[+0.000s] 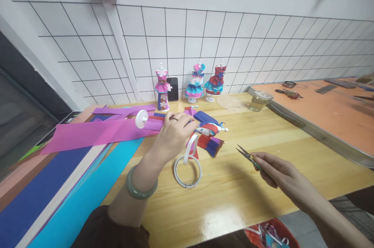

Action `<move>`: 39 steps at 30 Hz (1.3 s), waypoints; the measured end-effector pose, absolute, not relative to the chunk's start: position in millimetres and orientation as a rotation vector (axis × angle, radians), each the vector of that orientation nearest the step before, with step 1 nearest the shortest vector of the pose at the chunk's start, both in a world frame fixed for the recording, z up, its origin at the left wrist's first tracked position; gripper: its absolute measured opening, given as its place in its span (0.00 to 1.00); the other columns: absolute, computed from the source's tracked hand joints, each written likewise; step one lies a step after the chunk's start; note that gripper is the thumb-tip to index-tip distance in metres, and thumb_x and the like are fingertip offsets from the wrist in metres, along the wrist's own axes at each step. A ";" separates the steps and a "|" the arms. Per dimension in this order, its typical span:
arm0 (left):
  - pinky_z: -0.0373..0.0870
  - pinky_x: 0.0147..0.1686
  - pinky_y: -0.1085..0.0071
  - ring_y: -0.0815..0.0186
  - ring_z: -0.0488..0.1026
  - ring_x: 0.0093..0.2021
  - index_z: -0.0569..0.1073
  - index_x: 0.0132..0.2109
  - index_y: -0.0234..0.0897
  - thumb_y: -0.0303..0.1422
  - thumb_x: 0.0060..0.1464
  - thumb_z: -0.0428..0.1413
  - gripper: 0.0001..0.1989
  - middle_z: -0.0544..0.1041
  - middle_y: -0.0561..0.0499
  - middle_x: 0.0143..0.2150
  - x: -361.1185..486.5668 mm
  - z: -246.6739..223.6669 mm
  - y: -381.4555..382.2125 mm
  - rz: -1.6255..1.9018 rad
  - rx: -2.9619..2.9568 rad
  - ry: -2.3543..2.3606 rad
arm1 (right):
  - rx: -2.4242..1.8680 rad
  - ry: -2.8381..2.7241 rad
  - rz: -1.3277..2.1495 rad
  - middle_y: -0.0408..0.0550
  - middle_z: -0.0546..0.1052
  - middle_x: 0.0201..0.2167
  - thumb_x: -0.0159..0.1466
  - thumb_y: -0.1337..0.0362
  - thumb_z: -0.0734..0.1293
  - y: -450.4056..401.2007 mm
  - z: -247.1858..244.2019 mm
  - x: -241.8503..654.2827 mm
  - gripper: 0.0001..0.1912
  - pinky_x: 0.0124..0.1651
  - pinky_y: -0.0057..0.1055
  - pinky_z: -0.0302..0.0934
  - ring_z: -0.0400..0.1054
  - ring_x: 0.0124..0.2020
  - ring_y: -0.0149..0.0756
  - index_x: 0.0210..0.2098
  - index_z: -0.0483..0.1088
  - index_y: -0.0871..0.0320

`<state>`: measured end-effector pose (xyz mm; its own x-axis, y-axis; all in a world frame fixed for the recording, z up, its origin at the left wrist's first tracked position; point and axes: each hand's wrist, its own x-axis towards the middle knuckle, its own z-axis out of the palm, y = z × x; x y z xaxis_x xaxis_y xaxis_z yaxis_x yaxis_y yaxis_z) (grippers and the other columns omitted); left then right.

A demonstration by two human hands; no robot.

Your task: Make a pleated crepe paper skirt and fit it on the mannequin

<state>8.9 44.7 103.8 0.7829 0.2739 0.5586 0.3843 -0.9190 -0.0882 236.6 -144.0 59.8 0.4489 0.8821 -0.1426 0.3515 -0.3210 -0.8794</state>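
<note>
My left hand (177, 133), with a green bangle on the wrist, is wrapped round a small dress form lying sideways. The form's white round base (142, 119) points left and its dressed upper part (209, 128) shows to the right of my fingers. Small scissors (247, 156) are held in my right hand (271, 168), their tips pointing up and left with the blades slightly apart. Below my left hand a roll of white tape (187, 172) lies on the table, a loose strip rising from it. Beside the strip is a pleated red and blue piece (210, 145).
Three dressed miniature forms (194, 80) stand near the wall, with a phone (173, 89) among them. Long coloured strips (96, 135) cover the table's left side. A jar (260, 100) stands at the right. A red bin (274, 233) with scraps sits below the front edge.
</note>
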 end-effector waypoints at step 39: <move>0.52 0.46 0.60 0.61 0.64 0.45 0.68 0.40 0.39 0.29 0.55 0.46 0.08 0.71 0.49 0.43 6.0 112.9 36.3 -0.868 -2.852 -0.477 | -1.603 -1.235 1.094 0.37 0.55 0.16 0.57 0.48 0.59 -80.6 100.6 175.1 0.21 0.17 0.24 0.35 0.43 0.15 0.22 0.27 0.68 0.61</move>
<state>6.0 36.3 112.9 0.7854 0.2625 0.5605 0.3327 -0.9427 -0.0247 175.1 -80.6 100.6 0.1427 0.9781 -0.1519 0.2694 -0.1860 -0.9449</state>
